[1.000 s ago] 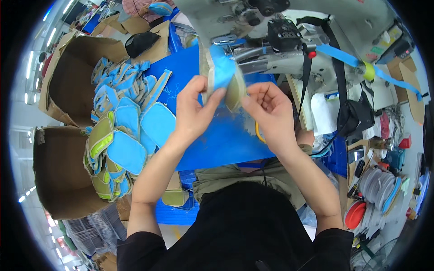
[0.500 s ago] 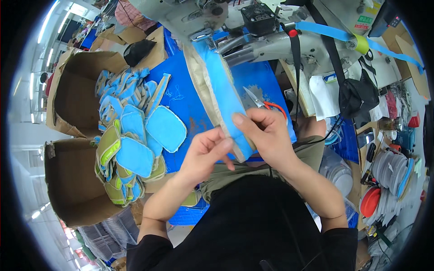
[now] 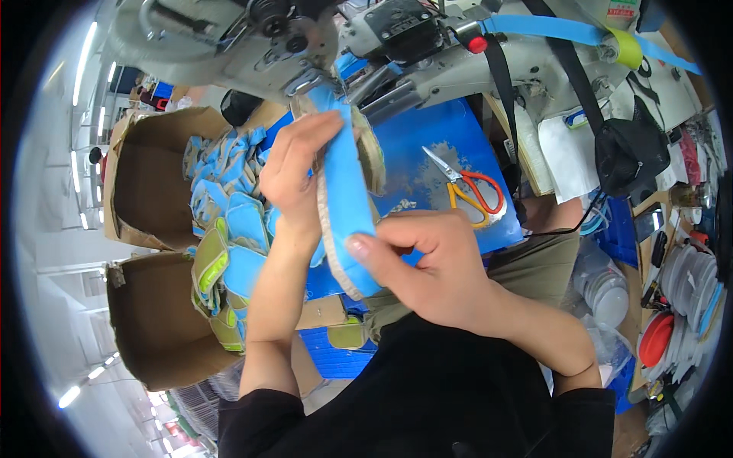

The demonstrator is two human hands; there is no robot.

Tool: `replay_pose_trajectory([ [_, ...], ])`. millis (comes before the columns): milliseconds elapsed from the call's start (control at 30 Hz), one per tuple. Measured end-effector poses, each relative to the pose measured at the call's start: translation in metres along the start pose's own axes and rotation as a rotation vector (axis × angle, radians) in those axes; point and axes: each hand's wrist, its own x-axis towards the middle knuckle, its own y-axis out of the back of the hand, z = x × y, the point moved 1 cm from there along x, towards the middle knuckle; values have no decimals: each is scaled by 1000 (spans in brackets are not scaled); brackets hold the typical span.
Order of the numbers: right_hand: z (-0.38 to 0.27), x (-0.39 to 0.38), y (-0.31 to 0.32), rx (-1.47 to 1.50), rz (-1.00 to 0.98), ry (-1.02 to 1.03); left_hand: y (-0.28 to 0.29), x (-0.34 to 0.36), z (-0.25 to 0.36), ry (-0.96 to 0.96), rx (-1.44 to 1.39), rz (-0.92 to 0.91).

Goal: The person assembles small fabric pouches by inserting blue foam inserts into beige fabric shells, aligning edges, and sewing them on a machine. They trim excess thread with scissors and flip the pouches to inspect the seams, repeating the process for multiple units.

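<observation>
A long blue fabric strip (image 3: 343, 187) with beige edging runs from under the sewing machine (image 3: 298, 53) down toward my lap. My left hand (image 3: 294, 172) is at its far part, close below the machine's foot, fingers bent over the strip's left edge and the thumb hidden. The strip's near end is pinched by my right hand (image 3: 439, 263), thumb on top and fingers beneath. Right of the strip, scissors (image 3: 466, 187) with red and orange handles lie on the blue table (image 3: 405, 153).
Left, a pile of blue and beige strips (image 3: 221, 172) and padded blue and green pieces (image 3: 214, 259) lies beside two open cardboard boxes (image 3: 126, 191). A blue tape (image 3: 542, 29) passes through a yellow-green roll. A black pouch (image 3: 630, 156) hangs at right.
My left hand has moved from the strip's near end up toward the machine. The right hand keeps its pinch, slightly lower. The strip now hangs straighter, and the view has shifted, showing more of the scissors.
</observation>
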Motion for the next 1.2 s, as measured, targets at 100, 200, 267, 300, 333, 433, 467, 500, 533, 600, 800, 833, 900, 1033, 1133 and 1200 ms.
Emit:
replay_pose_trajectory([
  [100, 5, 10, 3, -95, -26, 158, -1, -7, 4, 110, -88, 37],
  [200, 12, 20, 9, -61, 116, 214, 5, -13, 2, 145, -196, 129],
  [267, 26, 33, 15, -95, 269, 239, 7, -16, 1, 153, -213, 120],
  [300, 39, 44, 19, -157, 347, 259, 8, -15, 3, 146, -217, 104],
  [333, 45, 53, 21, -215, 420, 280, 10, -14, 4, 139, -215, 89],
  [433, 54, 65, 18, -14, 269, 61, 10, -17, 6, 96, -172, 52],
  [467, 53, 69, 15, 34, 254, 75, 11, -17, 5, 84, -153, 39],
  [500, 51, 72, 13, 83, 239, 88, 12, -18, 4, 76, -134, 41],
  [533, 50, 75, 10, 132, 228, 102, 13, -18, 4, 65, -118, 41],
  [600, 60, 87, 10, 270, 228, 47, 14, -16, 4, 63, -107, 32],
  [800, 47, 94, 10, 473, 208, -158, 12, -16, 8, 214, -198, 21],
  [833, 47, 94, 11, 526, 198, -183, 11, -17, 7, 231, -204, 18],
  [900, 47, 88, 13, 507, 197, -251, 9, -19, 8, 239, -194, -18],
  [1033, 52, 80, 19, 464, 158, -247, 6, -16, 16, 200, -126, -75],
  [1133, 47, 78, 18, 465, 149, -249, 6, -11, 17, 151, -104, -71],
  [1200, 49, 76, 17, 513, 148, -236, 7, -6, 17, 84, -78, -70],
])
